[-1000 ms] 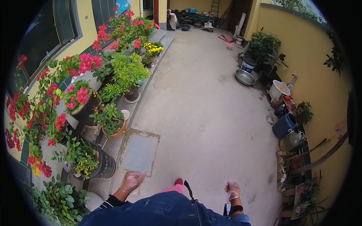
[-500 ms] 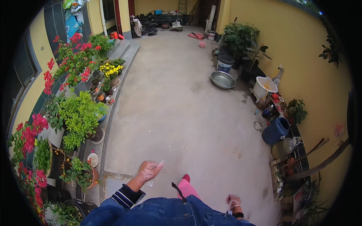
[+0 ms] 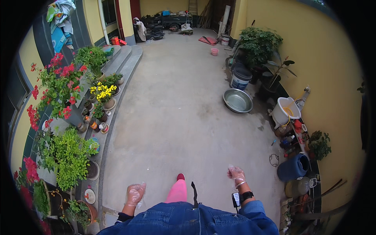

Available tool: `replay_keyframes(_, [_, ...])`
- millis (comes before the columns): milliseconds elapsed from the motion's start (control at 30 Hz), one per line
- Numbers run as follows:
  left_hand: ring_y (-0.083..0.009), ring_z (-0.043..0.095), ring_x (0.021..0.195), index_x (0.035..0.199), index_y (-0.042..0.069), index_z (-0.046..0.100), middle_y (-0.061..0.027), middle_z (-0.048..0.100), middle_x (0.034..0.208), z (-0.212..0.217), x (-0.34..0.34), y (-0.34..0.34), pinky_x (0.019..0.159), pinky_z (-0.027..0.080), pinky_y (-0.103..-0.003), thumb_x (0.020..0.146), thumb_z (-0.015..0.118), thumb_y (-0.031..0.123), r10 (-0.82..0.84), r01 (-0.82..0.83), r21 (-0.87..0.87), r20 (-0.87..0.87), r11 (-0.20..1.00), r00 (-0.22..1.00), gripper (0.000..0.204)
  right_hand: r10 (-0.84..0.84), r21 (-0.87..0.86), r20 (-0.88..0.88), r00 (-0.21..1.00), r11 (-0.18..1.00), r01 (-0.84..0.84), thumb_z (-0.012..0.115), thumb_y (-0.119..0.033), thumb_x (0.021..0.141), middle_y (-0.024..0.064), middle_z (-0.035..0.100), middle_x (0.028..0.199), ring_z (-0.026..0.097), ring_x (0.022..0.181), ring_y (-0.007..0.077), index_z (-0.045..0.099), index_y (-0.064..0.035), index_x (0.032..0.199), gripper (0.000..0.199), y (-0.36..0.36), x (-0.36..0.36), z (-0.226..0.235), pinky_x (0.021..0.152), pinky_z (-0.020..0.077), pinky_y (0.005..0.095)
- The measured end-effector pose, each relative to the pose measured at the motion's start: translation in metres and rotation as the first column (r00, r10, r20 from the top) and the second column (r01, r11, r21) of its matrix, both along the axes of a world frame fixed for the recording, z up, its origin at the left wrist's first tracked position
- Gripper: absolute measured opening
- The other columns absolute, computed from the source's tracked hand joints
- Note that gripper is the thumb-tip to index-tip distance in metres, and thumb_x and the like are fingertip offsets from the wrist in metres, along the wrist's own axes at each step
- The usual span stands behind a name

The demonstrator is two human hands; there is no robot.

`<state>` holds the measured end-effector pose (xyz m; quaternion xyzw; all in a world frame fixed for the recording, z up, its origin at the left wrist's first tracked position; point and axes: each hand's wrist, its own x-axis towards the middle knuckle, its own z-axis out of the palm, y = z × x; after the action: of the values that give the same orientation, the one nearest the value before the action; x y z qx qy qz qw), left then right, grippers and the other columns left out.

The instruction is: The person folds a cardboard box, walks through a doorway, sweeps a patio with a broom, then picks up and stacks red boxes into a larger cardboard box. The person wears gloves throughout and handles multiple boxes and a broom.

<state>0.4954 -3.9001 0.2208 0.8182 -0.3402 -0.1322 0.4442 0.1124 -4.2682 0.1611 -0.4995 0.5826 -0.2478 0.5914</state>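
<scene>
The left hand (image 3: 135, 193) and right hand (image 3: 235, 174), each inside a clear plastic glove (image 3: 139, 201), hang well apart above the concrete floor (image 3: 168, 102), fingers curled into loose fists. A blue plastic drum (image 3: 290, 168) stands right of the right hand; a metal basin (image 3: 237, 101) lies farther ahead.

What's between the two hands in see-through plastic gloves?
In the head view, a pink trouser leg, a dark red shoe and a thin black strap show between the gloved left hand and gloved right hand, with grey concrete floor around them.
</scene>
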Motion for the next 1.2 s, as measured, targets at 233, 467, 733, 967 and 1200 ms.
replay_keyframes(233, [-0.0344, 0.046, 0.047, 0.057, 0.001, 0.055, -0.0209, 0.05, 0.056, 0.025, 0.128, -0.266, 0.05, 0.038, -0.044, 0.089, 0.072, 0.02, -0.083, 0.086, -0.024, 0.083, 0.996, 0.993, 0.041, -0.173, 0.192, -0.164, 0.971, 0.96, 0.204, 0.065, -0.025, 0.094, 0.0079, 0.066, 0.071, 0.063, 0.057, 0.0172, 0.064, -0.0048, 0.083, 0.023, -0.159, 0.053, -0.019, 0.053, 0.0537, 0.0315])
replay_keyframes(467, [-0.035, 0.048, 0.05, 0.062, 0.001, 0.058, -0.0205, 0.052, 0.059, 0.051, 0.196, -0.567, 0.052, 0.041, -0.043, 0.092, 0.07, 0.026, -0.432, 0.433, 0.018, 0.098, 0.901, 0.896, 0.041, -0.377, 0.229, -0.21, 0.902, 0.878, 0.421, 0.061, -0.02, 0.094, 0.0078, 0.063, 0.066, 0.061, 0.054, 0.018, 0.062, -0.0062, 0.079, 0.02, -0.334, 0.067, -0.058, 0.049, 0.0498, 0.0326])
replay_keyframes(733, [-0.0298, 0.042, 0.049, 0.063, 0.001, 0.06, -0.0181, 0.049, 0.056, 0.046, 0.245, -0.828, 0.052, 0.041, -0.041, 0.093, 0.07, 0.025, -0.273, 0.273, -0.072, 0.007, 0.959, 0.962, 0.04, -0.408, 0.166, -0.116, 0.906, 0.891, 0.423, 0.061, -0.023, 0.093, 0.0061, 0.057, 0.061, 0.055, 0.048, 0.0173, 0.057, -0.0066, 0.073, 0.026, -0.656, 0.151, -0.05, 0.044, 0.0444, 0.0314])
replay_keyframes(967, [-0.0311, 0.052, 0.053, 0.067, 0.002, 0.066, -0.0202, 0.057, 0.062, 0.027, 0.339, -0.965, 0.055, 0.044, -0.041, 0.092, 0.071, 0.026, -0.057, 0.059, 0.031, -0.054, 0.998, 0.997, 0.035, -0.114, 0.165, -0.002, 0.994, 0.98, 0.112, 0.063, -0.022, 0.095, 0.0056, 0.057, 0.067, 0.055, 0.05, 0.015, 0.057, -0.0059, 0.085, 0.019, -0.93, 0.304, -0.024, 0.044, 0.0441, 0.0291])
replay_keyframes(1200, [-0.0322, 0.057, 0.054, 0.067, 0.002, 0.066, -0.0196, 0.059, 0.062, -0.003, 0.463, -1.142, 0.056, 0.046, -0.043, 0.093, 0.07, 0.028, 0.092, -0.092, -0.003, -0.055, 0.996, 0.994, 0.037, -0.072, 0.165, 0.195, 0.978, 0.985, 0.04, 0.062, -0.016, 0.095, 0.0059, 0.057, 0.067, 0.052, 0.049, 0.0163, 0.057, -0.0056, 0.086, 0.015, -1.129, 0.44, -0.053, 0.044, 0.0404, 0.0283])
